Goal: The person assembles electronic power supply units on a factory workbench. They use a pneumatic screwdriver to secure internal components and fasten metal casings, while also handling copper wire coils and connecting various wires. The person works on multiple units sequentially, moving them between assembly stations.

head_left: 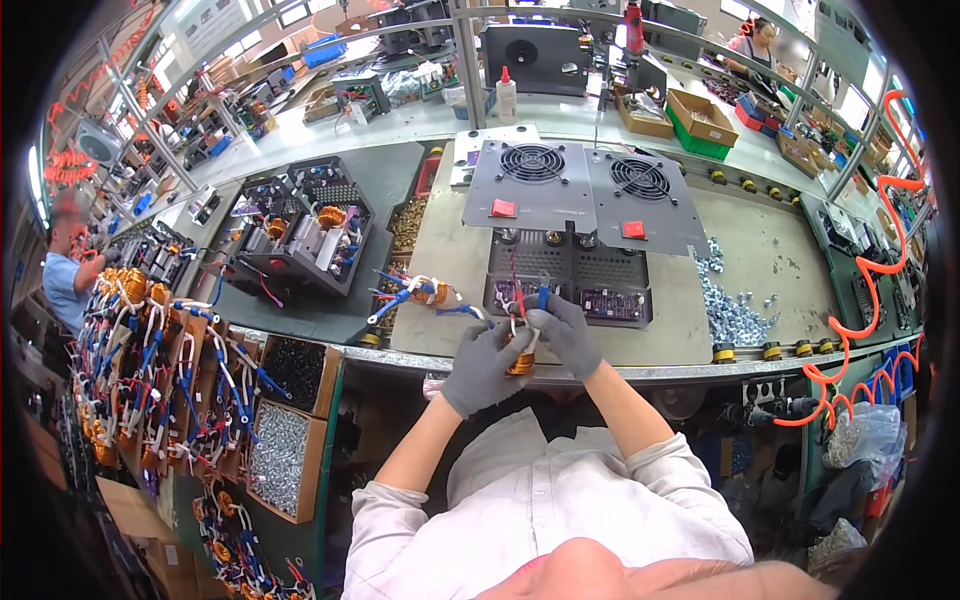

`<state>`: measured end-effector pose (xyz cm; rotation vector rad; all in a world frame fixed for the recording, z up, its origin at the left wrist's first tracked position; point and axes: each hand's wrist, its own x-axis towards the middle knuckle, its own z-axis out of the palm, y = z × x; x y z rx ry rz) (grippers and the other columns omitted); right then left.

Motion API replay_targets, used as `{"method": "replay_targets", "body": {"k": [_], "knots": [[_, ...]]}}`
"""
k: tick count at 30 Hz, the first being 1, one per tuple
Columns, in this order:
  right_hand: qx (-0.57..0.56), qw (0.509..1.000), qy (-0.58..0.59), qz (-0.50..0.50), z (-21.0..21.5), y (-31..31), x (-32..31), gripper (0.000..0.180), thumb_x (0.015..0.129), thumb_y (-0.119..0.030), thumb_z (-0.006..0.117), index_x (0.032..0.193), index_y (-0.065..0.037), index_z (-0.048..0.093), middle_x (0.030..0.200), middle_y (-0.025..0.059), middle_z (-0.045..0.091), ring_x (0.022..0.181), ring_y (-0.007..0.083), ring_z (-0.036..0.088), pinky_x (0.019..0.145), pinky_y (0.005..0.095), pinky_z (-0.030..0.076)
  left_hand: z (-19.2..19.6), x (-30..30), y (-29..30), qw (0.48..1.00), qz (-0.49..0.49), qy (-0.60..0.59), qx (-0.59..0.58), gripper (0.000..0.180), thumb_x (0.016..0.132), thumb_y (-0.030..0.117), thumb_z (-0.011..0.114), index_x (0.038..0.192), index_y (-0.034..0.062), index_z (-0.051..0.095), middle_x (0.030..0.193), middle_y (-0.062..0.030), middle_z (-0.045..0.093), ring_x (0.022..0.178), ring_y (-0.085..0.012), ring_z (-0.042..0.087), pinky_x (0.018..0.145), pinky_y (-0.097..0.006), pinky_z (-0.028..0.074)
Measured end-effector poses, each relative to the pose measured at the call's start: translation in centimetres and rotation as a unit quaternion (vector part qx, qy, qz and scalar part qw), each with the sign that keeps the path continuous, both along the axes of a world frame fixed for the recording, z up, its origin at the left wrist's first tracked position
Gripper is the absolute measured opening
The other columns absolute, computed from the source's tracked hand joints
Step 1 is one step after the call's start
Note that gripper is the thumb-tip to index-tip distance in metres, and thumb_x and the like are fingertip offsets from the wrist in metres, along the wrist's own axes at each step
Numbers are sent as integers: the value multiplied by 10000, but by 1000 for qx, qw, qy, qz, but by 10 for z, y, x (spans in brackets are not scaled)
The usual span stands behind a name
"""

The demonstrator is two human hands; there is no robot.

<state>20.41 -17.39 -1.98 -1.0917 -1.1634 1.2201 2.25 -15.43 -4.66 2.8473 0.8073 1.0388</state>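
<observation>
Both my hands wear grey gloves and meet just in front of a dark metal case at the bench's near edge. My left hand [486, 370] is closed around a copper-wound coil [520, 363], its winding showing below the fingers. My right hand [566, 336] pinches the coil's wires, and a blue-sleeved wire end [543, 298] sticks up beside its fingertips. Beyond them lies the perforated case [575, 262] with purple circuit boards [613, 304]. Two grey panels with round fan grilles [532, 163] and red switches [503, 208] lie at its far side. A second coil [428, 291] with blue and white leads rests to the left.
At left stand an open case [310, 240] with coils inside and hanging bundles of wired coils [150, 340]. Below them is a carton of silver screws [283, 460]. Loose metal fasteners [735, 312] lie scattered at right, near a coiled orange hose [838, 345]. Other people work farther off.
</observation>
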Motion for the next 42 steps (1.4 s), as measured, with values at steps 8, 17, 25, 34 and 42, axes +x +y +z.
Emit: {"method": "replay_targets", "body": {"k": [8, 17, 25, 34, 42], "knots": [[-161, 971, 154, -88, 3, 37, 52, 184, 878, -152, 575, 1038, -62, 587, 708, 13, 528, 573, 85, 521, 460, 249, 401, 58, 42, 12, 988, 139, 62, -22, 615, 576, 278, 761, 1169, 212, 611, 809, -114, 582, 681, -280, 614, 584, -403, 442], [43, 927, -365, -76, -67, 117, 131, 173, 887, -177, 557, 962, -25, 591, 843, 132, 612, 780, 223, 605, 655, 347, 500, 74, 84, 66, 938, 157, 240, -195, 566, 661, 385, 679, 1196, 212, 610, 865, -142, 644, 831, -314, 660, 714, -406, 508], [60, 875, -462, -129, -51, 149, 102, 359, 897, -336, 541, 1057, -20, 596, 998, 164, 644, 914, 338, 595, 826, 423, 475, 70, 86, 84, 915, 142, 301, -228, 559, 696, 409, 633, 1222, 227, 590, 955, -118, 683, 911, -288, 664, 781, -393, 516], [288, 733, -572, -228, -86, 186, 97, 309, 924, -295, 520, 1057, -31, 610, 964, 142, 636, 887, 300, 589, 814, 422, 466, 76, 82, 82, 915, 127, 305, -230, 587, 687, 400, 641, 1233, 194, 574, 975, -125, 682, 935, -293, 660, 797, -403, 513], [335, 698, -607, -177, -92, 183, 94, 283, 935, -218, 498, 1143, -49, 587, 1089, 147, 607, 1003, 305, 566, 896, 433, 442, 68, 73, 84, 933, 104, 258, -226, 617, 683, 357, 655, 1271, 198, 556, 1005, -130, 683, 975, -305, 657, 816, -405, 513]]}}
